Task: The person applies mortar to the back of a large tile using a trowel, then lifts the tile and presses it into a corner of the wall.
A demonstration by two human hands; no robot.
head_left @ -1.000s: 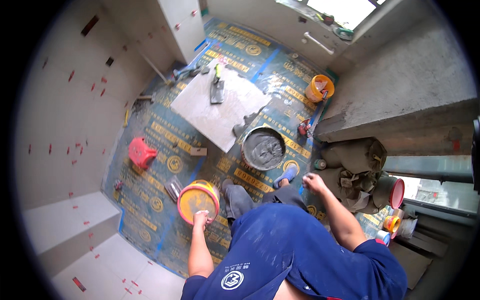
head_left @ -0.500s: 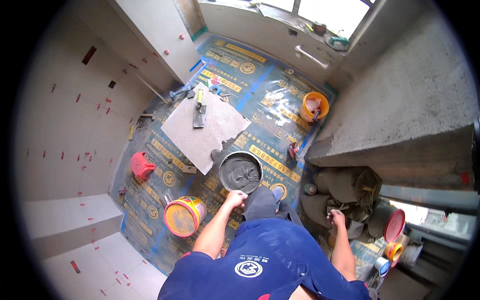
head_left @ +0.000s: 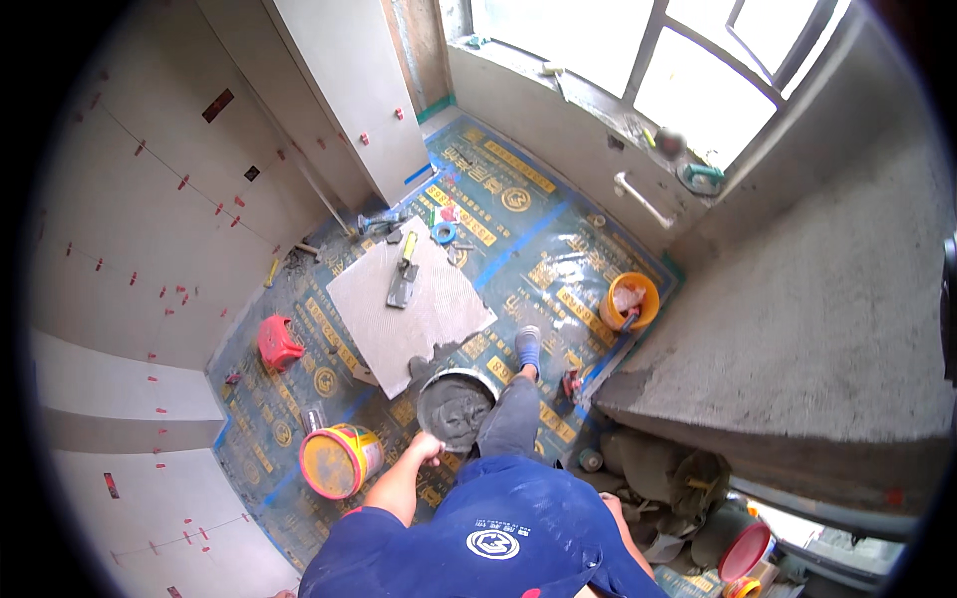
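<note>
My left hand (head_left: pixel 429 447) is closed, fingers curled, over the near left rim of a round bucket of grey mortar (head_left: pixel 459 404); whether it grips anything is unclear. My right hand (head_left: pixel 609 506) is low at my right side, mostly hidden by my blue shirt. A yellow bucket with pink rim (head_left: pixel 334 463) stands left of my left hand. Ahead, a square tile with ridged surface (head_left: pixel 384 329) lies on the printed floor covering, carrying a trowel with yellow handle (head_left: pixel 404 269). My right foot (head_left: pixel 528 349) is beside the tile.
An orange bucket (head_left: pixel 630 301) stands at the right, near a windowed wall (head_left: pixel 638 199). A red plastic stool (head_left: pixel 279 344) sits by the tiled left wall (head_left: pixel 140 249). A blue tape roll (head_left: pixel 444 233) lies behind the tile. Brown sacks (head_left: pixel 648 468) are piled at lower right.
My left hand has moved from over the yellow bucket to the mortar bucket. My right foot has stepped forward. My right hand has dropped behind my body. The view has tilted up toward the window.
</note>
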